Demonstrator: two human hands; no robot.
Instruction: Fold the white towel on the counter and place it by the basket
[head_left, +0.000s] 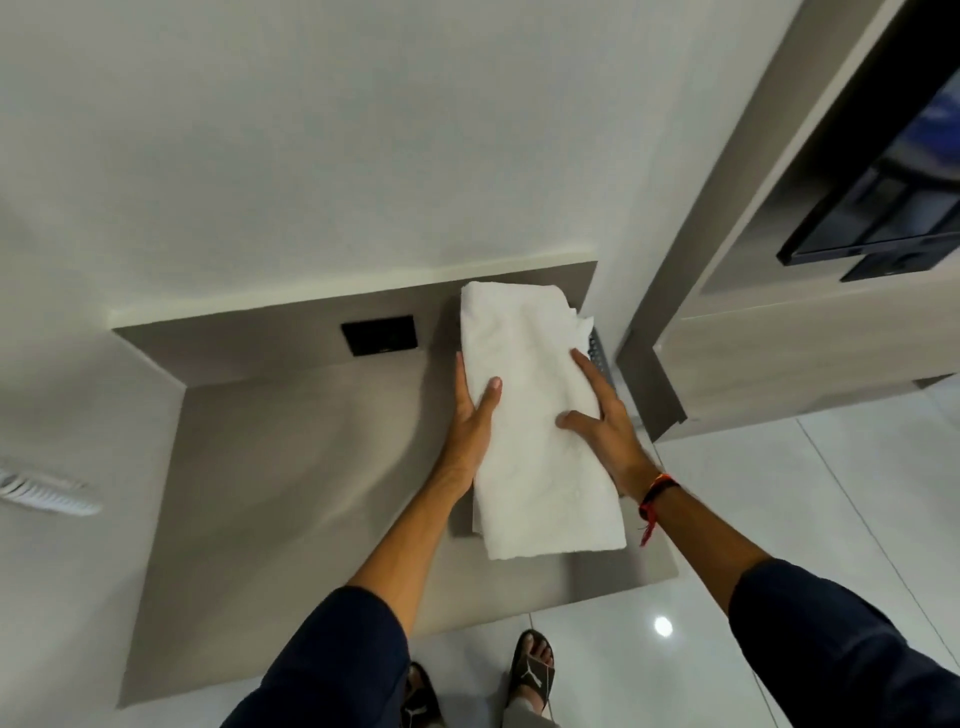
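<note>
Far left on the counter (270, 467) there is wide bare room, with a black wall socket (379, 335) on the back panel above it. The left hand (470, 415) lies open along the towel's left edge, thumb on top, fingers apart and pressing rather than clamped. The white towel (535, 415) is already folded into a long narrow strip, lying at the counter's right end with its far end against the back panel. The right hand (602, 410) rests flat on the towel's right side, fingers spread. A dark grid-like edge, probably the basket (598, 349), peeks out just beside the towel on the right. The step looks like squaring up the fold; next would probably be another fold or a settling nudge. The counter's right and front edges are near, so there is little slack that way.
</note>
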